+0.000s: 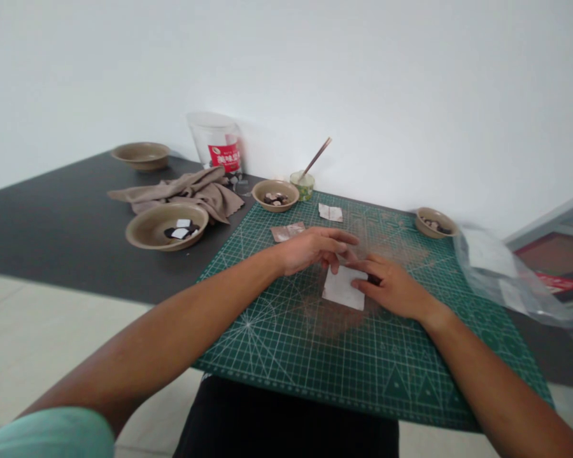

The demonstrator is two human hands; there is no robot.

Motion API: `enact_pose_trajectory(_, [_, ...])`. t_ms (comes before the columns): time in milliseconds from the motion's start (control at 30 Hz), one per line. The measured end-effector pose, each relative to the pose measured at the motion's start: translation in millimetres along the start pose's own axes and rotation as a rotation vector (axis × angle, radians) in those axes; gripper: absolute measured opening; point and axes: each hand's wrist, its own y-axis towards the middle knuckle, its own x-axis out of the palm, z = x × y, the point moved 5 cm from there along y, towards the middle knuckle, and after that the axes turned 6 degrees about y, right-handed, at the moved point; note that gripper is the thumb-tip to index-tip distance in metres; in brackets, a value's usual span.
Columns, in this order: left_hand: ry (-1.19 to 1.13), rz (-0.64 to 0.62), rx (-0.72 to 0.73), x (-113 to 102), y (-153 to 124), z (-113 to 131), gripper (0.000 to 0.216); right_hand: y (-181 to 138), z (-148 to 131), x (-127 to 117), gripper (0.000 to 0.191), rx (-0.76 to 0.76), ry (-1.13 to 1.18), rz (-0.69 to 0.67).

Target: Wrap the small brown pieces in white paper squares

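Observation:
A square of white paper lies on the green cutting mat, with brown dust smeared around it. My left hand hovers at the paper's far edge, fingers bent and apart, nothing plainly held in them. From the right, my right hand reaches over the paper's right side, its thumb touching the sheet. Between that thumb and the fingers is a small dark spot, perhaps a piece in their grip; I cannot make it out. The fingertips of both hands nearly meet.
Behind lie a brown-stained paper and a creased white paper. Bowls of small pieces stand left, at the back and right. Nearby are a small tub with a brush-like stick, a cloth, a clear jar and a plastic bag.

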Motion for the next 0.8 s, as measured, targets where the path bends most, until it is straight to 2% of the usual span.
enact_pose_trajectory(800, [0.031,0.004,0.001,-0.9,0.1,-0.1,0.042,-0.9,-5.5,2.1,0.036,-0.034,0.016,-0.038])
